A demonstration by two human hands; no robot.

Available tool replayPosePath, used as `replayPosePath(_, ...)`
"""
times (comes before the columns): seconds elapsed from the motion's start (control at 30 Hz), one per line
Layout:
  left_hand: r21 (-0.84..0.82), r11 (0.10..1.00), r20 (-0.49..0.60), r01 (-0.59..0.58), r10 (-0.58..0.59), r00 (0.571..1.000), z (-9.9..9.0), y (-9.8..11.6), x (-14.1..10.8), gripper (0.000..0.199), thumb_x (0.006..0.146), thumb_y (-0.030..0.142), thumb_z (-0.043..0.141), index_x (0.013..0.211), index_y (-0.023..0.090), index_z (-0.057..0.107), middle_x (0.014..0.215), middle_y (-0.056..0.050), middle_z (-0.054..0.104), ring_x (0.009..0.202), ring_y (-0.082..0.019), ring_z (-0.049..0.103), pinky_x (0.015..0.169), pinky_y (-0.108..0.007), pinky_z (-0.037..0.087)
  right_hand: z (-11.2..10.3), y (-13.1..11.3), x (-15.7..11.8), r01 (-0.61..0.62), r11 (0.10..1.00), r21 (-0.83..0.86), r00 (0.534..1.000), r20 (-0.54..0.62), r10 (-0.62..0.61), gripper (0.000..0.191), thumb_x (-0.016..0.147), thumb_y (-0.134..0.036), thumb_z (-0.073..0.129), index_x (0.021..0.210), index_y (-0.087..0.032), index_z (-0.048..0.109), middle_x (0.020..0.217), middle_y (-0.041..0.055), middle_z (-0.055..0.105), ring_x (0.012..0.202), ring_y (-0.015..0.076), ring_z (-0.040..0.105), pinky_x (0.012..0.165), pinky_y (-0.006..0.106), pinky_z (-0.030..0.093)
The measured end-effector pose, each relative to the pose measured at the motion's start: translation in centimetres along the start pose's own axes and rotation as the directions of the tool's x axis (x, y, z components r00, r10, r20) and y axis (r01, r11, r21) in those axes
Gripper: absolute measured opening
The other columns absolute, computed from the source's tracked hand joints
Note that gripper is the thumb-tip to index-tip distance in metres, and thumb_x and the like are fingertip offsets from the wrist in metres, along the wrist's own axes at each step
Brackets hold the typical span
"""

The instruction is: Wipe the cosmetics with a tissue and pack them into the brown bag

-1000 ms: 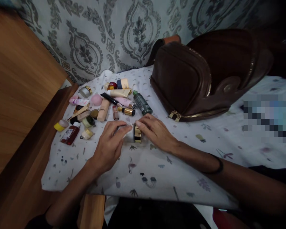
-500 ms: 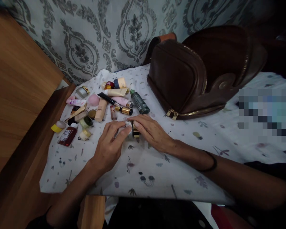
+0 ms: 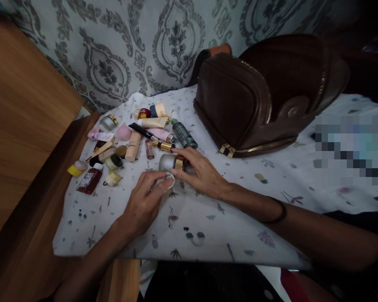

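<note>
My left hand is closed, its thumb and fingers pinching what looks like a white cotton pad, mostly covered by the fingers. Just beyond it a frosted cosmetic jar lies on its side, its gold lid toward the right. My right hand holds this jar around the lid end, fingers over the far side and thumb on the near side. The pad is close in front of the jar; I cannot tell if they touch. A gold and black lipstick tube lies right behind the jar.
Several cosmetics lie to the left and behind, among them a green bottle, a beige tube, a pink sponge and a red bottle. An open brown leather bag stands at the back right on the patterned cloth.
My left hand with the white pad has drawn back toward me, off the jar. The jar's frosted body now shows, and my right hand's fingers have spread more around it.
</note>
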State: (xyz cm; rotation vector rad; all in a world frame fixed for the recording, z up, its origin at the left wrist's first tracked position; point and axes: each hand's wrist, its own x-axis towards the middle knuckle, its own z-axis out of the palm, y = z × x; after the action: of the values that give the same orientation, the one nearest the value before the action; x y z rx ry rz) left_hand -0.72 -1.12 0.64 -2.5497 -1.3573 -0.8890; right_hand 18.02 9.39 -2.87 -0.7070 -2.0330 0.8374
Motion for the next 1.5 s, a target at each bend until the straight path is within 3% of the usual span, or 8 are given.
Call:
replayPosePath(0.17,0.017,1.000,-0.022,0.023,-0.023,0.999,-1.0,-0.4,1.9,0.037,0.092,0.003,0.046,0.123,0.020,0.059,0.115,-0.010,0.059,0.107,-0.022,0.057,0.091,-0.038,0.052,-0.4,-1.0,0.1,-0.103,0.993,0.060,0.990,0.104,0.096,0.033,0.100,-0.041,0.044,0.121,-0.021,0.060,0.077,0.0013,0.064,0.070,0.0186,0.060,0.070,0.033,0.046)
replayPosePath(0.3,0.041,0.998,-0.020,0.049,-0.049,0.999,-0.7,-0.8,3.0,0.034,0.093,0.004,0.047,0.121,0.019,0.060,0.115,-0.010,0.059,0.107,-0.022,0.057,0.093,-0.039,0.051,-0.4,-1.1,0.2,-0.074,0.995,-0.071,0.990,0.118,0.082,0.042,0.104,-0.041,0.032,0.089,-0.018,0.064,0.081,0.0059,0.064,0.079,0.0208,0.057,0.077,0.036,0.043)
replayPosePath(0.4,0.065,0.997,-0.036,0.036,-0.034,0.999,-0.2,-0.7,3.6,0.034,0.094,0.004,0.045,0.121,0.021,0.059,0.115,-0.009,0.059,0.106,-0.022,0.057,0.090,-0.038,0.052,-0.2,-0.7,0.3,-0.044,0.991,-0.130,0.997,0.057,0.052,0.048,0.105,-0.044,0.030,0.082,-0.018,0.063,0.085,0.0085,0.064,0.083,0.0225,0.056,0.083,0.039,0.043)
replayPosePath(0.63,0.195,0.975,-0.039,-0.105,0.115,0.993,0.0,0.8,2.5,0.034,0.091,-0.003,0.049,0.120,0.011,0.060,0.114,-0.015,0.060,0.110,-0.025,0.054,0.093,-0.041,0.053,-0.1,-0.2,0.2,0.002,0.999,-0.036,1.000,-0.021,-0.002,0.037,0.104,-0.040,0.037,0.117,-0.018,0.064,0.103,0.0094,0.069,0.097,0.0241,0.060,0.091,0.040,0.045)
replayPosePath(0.83,0.265,0.928,0.052,-0.260,0.256,0.965,0.0,2.0,0.7,0.030,0.092,0.001,0.050,0.121,0.001,0.061,0.119,-0.019,0.058,0.116,-0.030,0.051,0.097,-0.042,0.052,-0.1,-0.4,0.3,0.022,1.000,0.005,0.999,-0.040,-0.022,0.032,0.103,-0.037,0.040,0.104,-0.018,0.066,0.091,0.0059,0.068,0.089,0.0207,0.061,0.083,0.035,0.047)
replayPosePath(0.93,0.244,0.945,0.026,-0.218,0.218,0.976,-0.1,1.6,0.8,0.031,0.091,0.000,0.051,0.120,0.002,0.062,0.118,-0.019,0.060,0.115,-0.029,0.052,0.097,-0.042,0.052,-0.2,-0.2,0.3,0.064,0.998,0.024,0.998,-0.001,-0.064,0.030,0.103,-0.036,0.042,0.101,-0.018,0.066,0.095,0.0071,0.068,0.092,0.0207,0.062,0.085,0.037,0.048)
replayPosePath(1.13,0.207,0.978,-0.080,-0.034,0.052,0.995,-0.4,-0.1,2.3,0.032,0.092,-0.002,0.048,0.117,0.011,0.062,0.110,-0.015,0.062,0.105,-0.023,0.057,0.090,-0.039,0.053,-0.2,0.5,0.1,0.122,0.989,0.087,0.989,0.069,-0.128,0.033,0.101,-0.031,0.043,0.129,-0.019,0.057,0.120,0.0120,0.064,0.109,0.0233,0.059,0.097,0.044,0.048)
replayPosePath(1.5,0.173,0.962,0.147,-0.213,0.189,0.971,1.6,1.4,-0.7,0.028,0.095,0.005,0.048,0.120,0.003,0.060,0.115,-0.018,0.063,0.114,-0.028,0.053,0.094,-0.041,0.055,0.0,0.0,0.2,-0.028,1.000,-0.003,0.998,0.051,0.028,0.036,0.103,-0.039,0.041,0.122,-0.015,0.061,0.116,0.0116,0.067,0.108,0.0233,0.063,0.098,0.041,0.048)
